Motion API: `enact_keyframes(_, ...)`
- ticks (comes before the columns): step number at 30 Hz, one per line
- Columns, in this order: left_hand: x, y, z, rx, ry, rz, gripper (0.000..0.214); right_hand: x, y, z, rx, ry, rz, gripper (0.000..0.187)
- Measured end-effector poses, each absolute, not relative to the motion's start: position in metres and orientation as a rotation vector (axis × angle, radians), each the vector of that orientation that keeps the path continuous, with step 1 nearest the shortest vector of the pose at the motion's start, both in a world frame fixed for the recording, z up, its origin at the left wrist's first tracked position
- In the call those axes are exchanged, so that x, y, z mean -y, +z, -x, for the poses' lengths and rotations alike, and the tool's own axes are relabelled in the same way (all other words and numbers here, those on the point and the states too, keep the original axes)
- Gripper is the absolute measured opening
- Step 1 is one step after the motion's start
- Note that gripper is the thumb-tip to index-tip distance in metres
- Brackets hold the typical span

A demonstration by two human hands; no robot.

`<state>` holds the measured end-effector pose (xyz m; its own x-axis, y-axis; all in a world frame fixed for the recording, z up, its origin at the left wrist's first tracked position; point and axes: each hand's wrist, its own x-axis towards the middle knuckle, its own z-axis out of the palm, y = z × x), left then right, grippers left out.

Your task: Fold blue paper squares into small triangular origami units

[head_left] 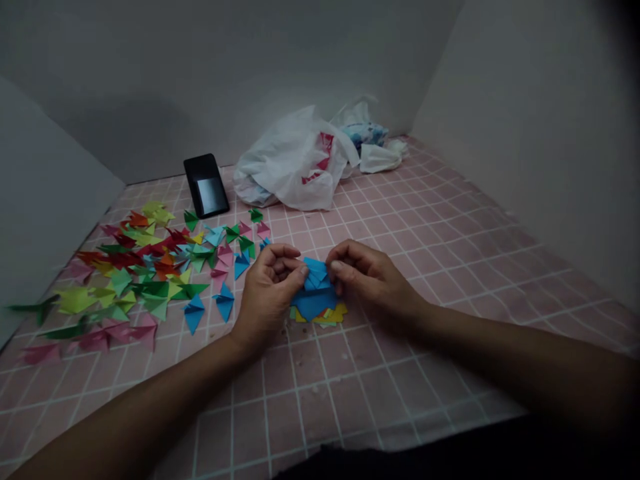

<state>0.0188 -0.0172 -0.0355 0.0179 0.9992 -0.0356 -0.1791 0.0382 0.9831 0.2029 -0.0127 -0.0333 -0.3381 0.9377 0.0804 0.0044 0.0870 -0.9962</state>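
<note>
Left hand (pixel 270 297) is half curled, pinching the folded blue origami paper (pixel 314 297); right hand (pixel 373 280) is pinching its other side; yellow paper (pixel 334 315) is sitting underneath; colourful paper folds (pixel 145 280) are lying nearby.

Left hand (pixel 267 300) and right hand (pixel 375 283) are bare, forearms (pixel 125 417) too (dark clothing (pixel 400 460) along the bottom edge).

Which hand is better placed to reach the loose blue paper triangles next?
Probably the left. The left hand lies on the side of the folded blue paper nearest the blue paper triangles. The right hand is on the far side, with the folded paper between it and them.
</note>
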Motion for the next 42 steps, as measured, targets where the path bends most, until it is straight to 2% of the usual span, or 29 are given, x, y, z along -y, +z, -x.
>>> enact_keyframes(4,0.0181,-0.039,-0.0184,-1.078,1.237,-1.089,0.029,0.0119,-0.0336,-0.2019,1.444,1.55,1.048,0.024)
enact_keyframes(13,0.0187,-0.0375,-0.0204,-1.091,1.208,-1.105,0.026,0.014,-0.0313,-0.1983,1.406,1.619,1.116,0.025)
enact_keyframes(26,0.0238,-0.0353,-0.0235,-1.053,1.125,-0.989,0.039,0.0136,-0.0389,-0.2009,1.676,1.137,1.061,0.023)
enact_keyframes(35,0.0245,-0.0308,-0.0233,-1.051,1.122,-1.083,0.035,0.015,-0.0351,-0.2003,1.644,1.287,1.025,0.019)
enact_keyframes(42,0.0218,-0.0344,-0.0223,-1.046,1.149,-1.025,0.027,0.0134,-0.038,-0.2007,1.673,1.185,1.054,0.017)
